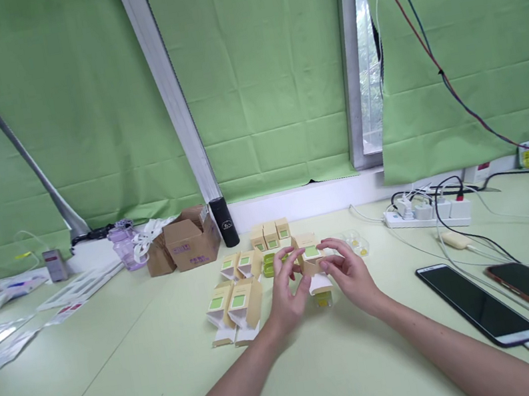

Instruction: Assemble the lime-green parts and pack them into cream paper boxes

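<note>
Both my hands hold one small tan carton with a green label (312,257) above the pale green table (119,357). My left hand (288,292) grips its left side with curled fingers. My right hand (350,271) pinches its right side, and the carton's white bottom flap hangs open. Two open cartons (235,308) lie on their sides just left of my left hand. Two more cartons (242,264) lie behind them. Three closed cartons (270,233) stand in a row farther back. Small green items (270,266) lie between the rows.
Two phones (480,304) lie at the right, with a power strip (426,211) and cables behind them. A brown cardboard box (193,240), a black cylinder (224,221) and a purple bottle (124,245) stand at the back left. Papers and packets (6,322) cover the far left.
</note>
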`<state>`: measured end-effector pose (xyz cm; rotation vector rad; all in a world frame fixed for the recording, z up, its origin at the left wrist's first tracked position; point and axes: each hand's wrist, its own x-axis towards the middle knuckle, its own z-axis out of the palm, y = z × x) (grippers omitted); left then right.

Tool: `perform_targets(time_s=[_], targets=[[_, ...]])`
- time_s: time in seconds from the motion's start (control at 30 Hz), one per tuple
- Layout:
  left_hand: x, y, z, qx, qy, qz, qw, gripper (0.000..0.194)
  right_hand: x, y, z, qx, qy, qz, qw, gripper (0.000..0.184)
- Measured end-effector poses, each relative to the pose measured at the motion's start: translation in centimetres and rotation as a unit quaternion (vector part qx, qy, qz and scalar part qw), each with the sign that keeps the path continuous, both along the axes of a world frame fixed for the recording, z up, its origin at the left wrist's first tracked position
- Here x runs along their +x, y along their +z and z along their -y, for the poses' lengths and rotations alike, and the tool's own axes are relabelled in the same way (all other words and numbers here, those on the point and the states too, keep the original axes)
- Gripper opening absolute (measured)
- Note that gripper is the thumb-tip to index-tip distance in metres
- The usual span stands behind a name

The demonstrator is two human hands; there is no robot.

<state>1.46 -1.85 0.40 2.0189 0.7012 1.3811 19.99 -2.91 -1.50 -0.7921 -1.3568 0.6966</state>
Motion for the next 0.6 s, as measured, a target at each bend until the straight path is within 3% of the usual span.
perform_targets(time_s=[0.23,0.6], targets=[[-0.27,-0.09,0.06,0.001,-0.044,-0.053,0.998,0.088,0.07,0.61,0.30,-0.011,-0.017,-0.009,1.000,0.033],[0.00,0.07,-0.16,-0.008,0.004,0.005,1.000,0.052,-0.28,0.26,0.67,0.001,0.005,0.013,1.000,0.035]])
